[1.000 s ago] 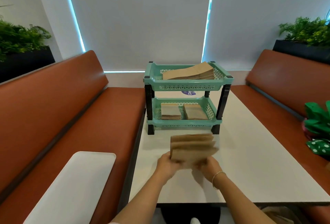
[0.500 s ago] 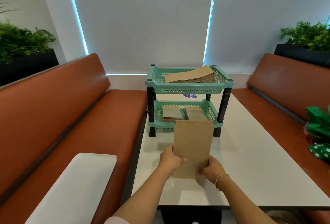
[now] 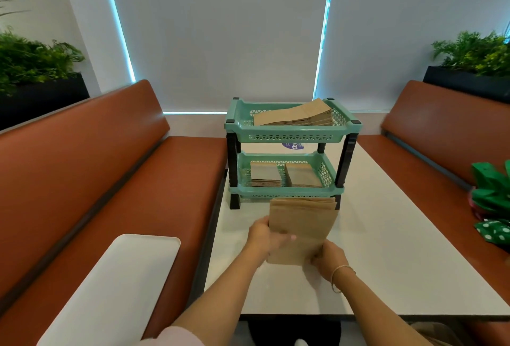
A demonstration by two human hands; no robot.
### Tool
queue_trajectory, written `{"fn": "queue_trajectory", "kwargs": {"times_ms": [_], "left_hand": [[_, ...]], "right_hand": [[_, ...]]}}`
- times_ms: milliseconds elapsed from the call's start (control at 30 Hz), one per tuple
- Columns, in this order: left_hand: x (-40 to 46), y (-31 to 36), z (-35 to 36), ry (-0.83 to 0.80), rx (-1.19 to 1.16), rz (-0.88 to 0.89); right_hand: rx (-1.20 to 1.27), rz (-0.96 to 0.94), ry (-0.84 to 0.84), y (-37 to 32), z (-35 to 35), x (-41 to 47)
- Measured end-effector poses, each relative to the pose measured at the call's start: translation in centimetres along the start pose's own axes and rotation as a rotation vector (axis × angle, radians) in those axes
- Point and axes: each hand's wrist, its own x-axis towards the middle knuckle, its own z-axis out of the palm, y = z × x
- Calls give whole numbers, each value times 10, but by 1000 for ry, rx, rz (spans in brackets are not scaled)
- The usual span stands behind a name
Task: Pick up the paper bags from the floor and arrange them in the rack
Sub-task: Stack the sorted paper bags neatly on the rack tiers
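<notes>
Both hands, left (image 3: 265, 235) and right (image 3: 329, 258), clamp the bags (image 3: 302, 231) over the table (image 3: 386, 263) before the rack (image 3: 289, 135); square the edges, then slide them in level.

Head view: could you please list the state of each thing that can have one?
Held paper bags: flat bundle, gripped by both hands above the table.
Left hand: gripping bundle's left edge.
Right hand: gripping lower right corner.
Rack: upright; top tier stacked, bottom holds two stacks.
</notes>
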Motion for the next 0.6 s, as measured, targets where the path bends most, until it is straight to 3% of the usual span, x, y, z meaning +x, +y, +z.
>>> {"fn": "queue_trajectory", "kwargs": {"times_ms": [167,233,367,467,600], "left_hand": [[5,55,-23,-64,-1,235],[6,65,-37,-28,-5,252],[8,48,-60,9,68,189],[10,24,-59,-6,130,116],[17,7,-45,119,113,87]], "right_hand": [[74,15,-4,1,-16,4],[278,36,70,3,-32,6],[737,66,217,-1,-68,5],[862,16,266,-12,-78,8],[886,-65,237,-25,-73,9]]}}
